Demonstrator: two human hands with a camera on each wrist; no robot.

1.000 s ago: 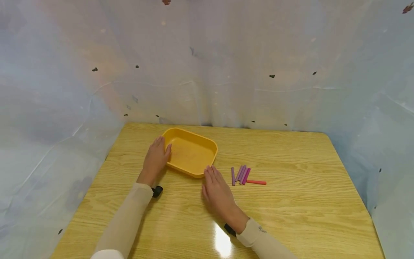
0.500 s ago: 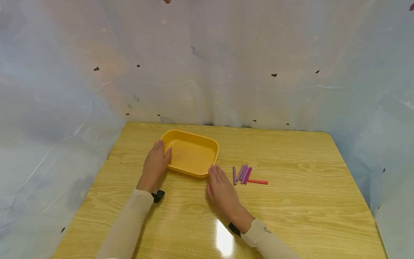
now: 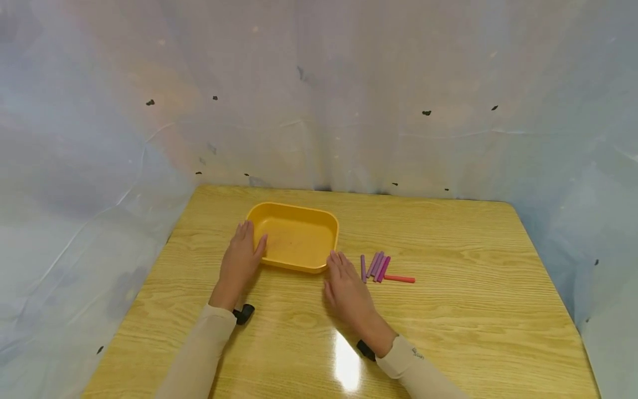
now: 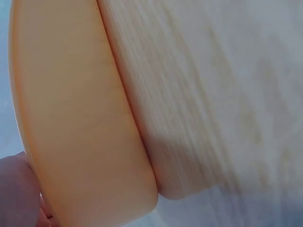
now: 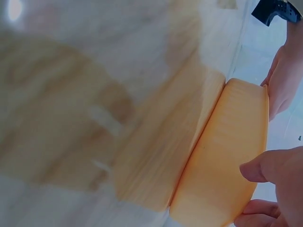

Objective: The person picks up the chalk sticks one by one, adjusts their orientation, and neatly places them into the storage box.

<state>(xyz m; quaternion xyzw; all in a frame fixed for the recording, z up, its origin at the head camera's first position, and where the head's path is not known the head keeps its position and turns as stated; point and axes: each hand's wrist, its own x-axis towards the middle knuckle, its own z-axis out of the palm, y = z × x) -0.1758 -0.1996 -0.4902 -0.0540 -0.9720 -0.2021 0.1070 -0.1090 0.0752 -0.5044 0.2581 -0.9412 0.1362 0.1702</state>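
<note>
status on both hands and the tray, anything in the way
Left hand grips tray at left end. Right hand touches its near right corner. Tray on table, looks empty. Sticks lie right, clear of tray.

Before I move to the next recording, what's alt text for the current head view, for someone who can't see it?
A person's left hand and right hand touch opposite ends of a yellow tray on a wood-grain table, the right at its near corner. To the tray's right lie several purple and magenta sticks and one red stick.
</note>
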